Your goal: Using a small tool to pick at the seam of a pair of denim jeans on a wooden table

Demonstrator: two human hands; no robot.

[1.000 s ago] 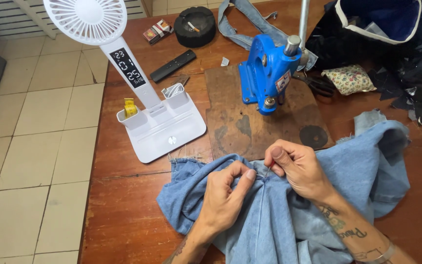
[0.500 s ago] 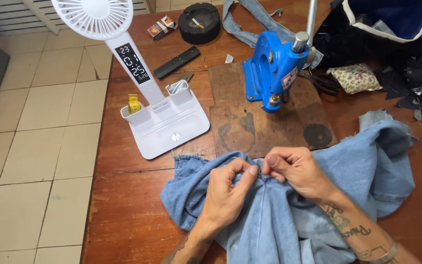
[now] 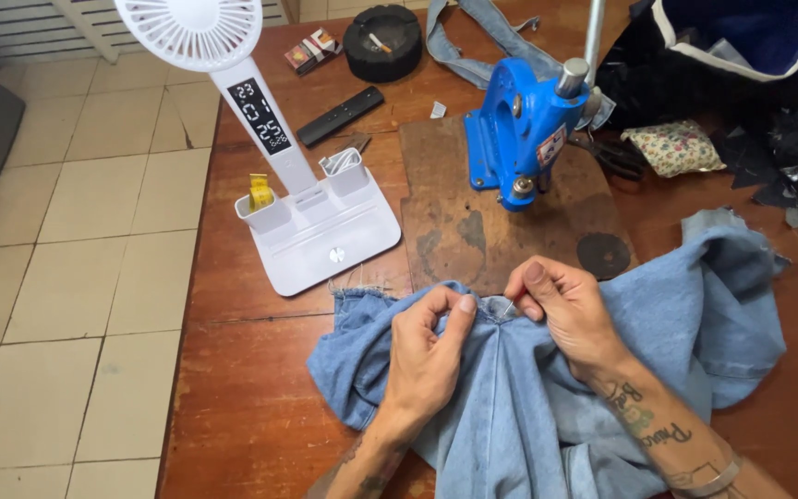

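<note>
A light blue denim garment (image 3: 547, 407) with a frayed edge lies bunched on the wooden table (image 3: 251, 388). My left hand (image 3: 427, 356) pinches the denim's upper edge near its middle seam. My right hand (image 3: 570, 310) pinches the same edge just to the right, thumb and forefinger closed on what looks like a small metal piece at the fabric (image 3: 507, 308). The two hands are a few centimetres apart. Right behind them a blue hand press (image 3: 519, 129) stands on a worn brown board (image 3: 482, 222).
A white desk fan with a display and tray base (image 3: 311, 222) stands left of the press. Behind are a black remote (image 3: 339, 115), a black ashtray (image 3: 382, 42), a denim strip (image 3: 473, 42), a floral pincushion (image 3: 674, 148) and dark bags (image 3: 741, 55). Tiled floor lies left.
My hands hold the same pinch on the denim edge; the fingers have shifted slightly. The view has drifted a little, so the table items sit somewhat differently in frame.
</note>
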